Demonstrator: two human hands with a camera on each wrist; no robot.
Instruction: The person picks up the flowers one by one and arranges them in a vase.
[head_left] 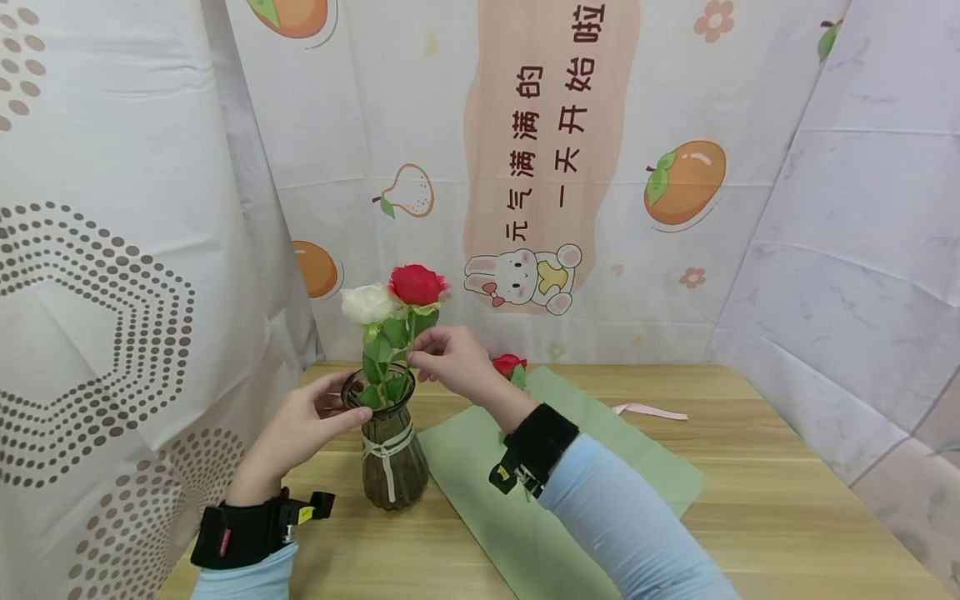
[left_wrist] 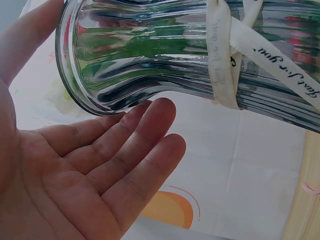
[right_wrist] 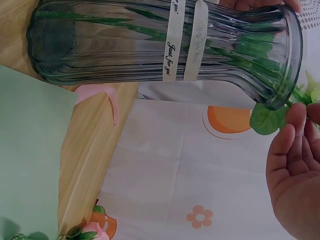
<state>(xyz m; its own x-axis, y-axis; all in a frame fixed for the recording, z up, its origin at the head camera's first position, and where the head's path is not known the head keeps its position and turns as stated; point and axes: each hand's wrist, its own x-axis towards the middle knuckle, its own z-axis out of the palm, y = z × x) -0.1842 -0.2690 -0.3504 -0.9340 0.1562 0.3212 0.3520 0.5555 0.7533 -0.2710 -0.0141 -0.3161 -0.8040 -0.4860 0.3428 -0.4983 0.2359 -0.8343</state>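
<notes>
A ribbed, smoky glass vase [head_left: 395, 467] stands on the table with a cream ribbon [head_left: 387, 450] tied round its middle. My left hand [head_left: 296, 429] holds its rim, thumb in front and fingers along the far side of the neck. A white rose [head_left: 369, 304] stands in the vase. Beside it rises a red rose [head_left: 417, 285], whose stem my right hand [head_left: 457, 362] pinches just above the rim. Through the glass, green stems [right_wrist: 150, 32] show in the right wrist view. At the mouth, a green leaf [right_wrist: 267, 119] hangs close to the right fingertips.
Green wrapping paper [head_left: 600, 442] lies on the wooden table [head_left: 787, 500] right of the vase, partly under my right arm. Another red rose [head_left: 509, 364] lies at its far edge, mostly hidden. A pink ribbon [head_left: 652, 411] lies farther right. Printed curtain [head_left: 360, 167] hangs behind.
</notes>
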